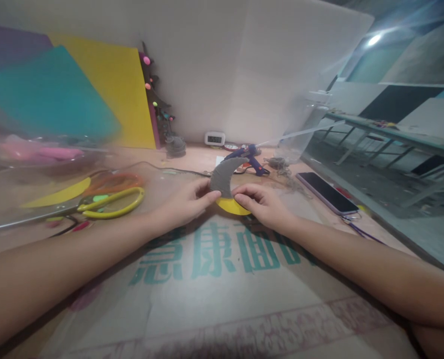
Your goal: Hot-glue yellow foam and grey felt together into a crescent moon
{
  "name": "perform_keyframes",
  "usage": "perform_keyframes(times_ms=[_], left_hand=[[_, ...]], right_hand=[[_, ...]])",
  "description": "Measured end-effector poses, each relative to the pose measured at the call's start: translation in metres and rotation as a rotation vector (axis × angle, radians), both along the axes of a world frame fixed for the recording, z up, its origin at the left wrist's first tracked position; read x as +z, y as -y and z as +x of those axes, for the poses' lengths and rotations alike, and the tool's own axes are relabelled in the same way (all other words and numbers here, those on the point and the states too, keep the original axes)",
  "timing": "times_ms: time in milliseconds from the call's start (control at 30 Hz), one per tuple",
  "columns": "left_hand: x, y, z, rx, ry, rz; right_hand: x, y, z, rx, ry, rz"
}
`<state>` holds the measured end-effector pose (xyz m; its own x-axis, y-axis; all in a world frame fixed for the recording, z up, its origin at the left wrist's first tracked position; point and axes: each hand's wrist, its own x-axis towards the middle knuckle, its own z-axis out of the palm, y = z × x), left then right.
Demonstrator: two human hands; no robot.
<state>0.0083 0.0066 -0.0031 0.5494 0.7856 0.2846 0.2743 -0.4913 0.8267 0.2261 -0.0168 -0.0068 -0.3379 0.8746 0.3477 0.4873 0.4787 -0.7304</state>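
Observation:
A grey crescent-shaped cutout [224,175] stands tilted upright over a yellow crescent piece [232,206] on the cardboard sheet [214,279]. My left hand [186,203] pinches the grey crescent's lower left edge with thumb and fingers. My right hand [264,204] has its fingers closed on the lower right end of the grey crescent, where it meets the yellow piece, and partly covers that piece. Both forearms reach in from the bottom corners.
Yellow-handled scissors [110,202] and a yellow foam scrap [59,194] lie at the left. A blue glue gun [252,157] sits behind the hands, a phone [327,192] to the right, a small clock [214,138] at the wall. Coloured sheets [113,85] lean at the back left.

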Motion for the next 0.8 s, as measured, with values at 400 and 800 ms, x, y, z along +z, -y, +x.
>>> perform_keyframes(times_ms=[400,800], left_hand=[[0.0021,0.0008,0.0007,0.017,0.001,-0.019],[0.0023,-0.0003,0.0022,0.033,0.075,-0.119]], right_hand=[[0.0011,0.0003,-0.0002,-0.054,0.017,0.016],[0.0019,-0.0003,-0.0008,-0.094,-0.008,0.083]])
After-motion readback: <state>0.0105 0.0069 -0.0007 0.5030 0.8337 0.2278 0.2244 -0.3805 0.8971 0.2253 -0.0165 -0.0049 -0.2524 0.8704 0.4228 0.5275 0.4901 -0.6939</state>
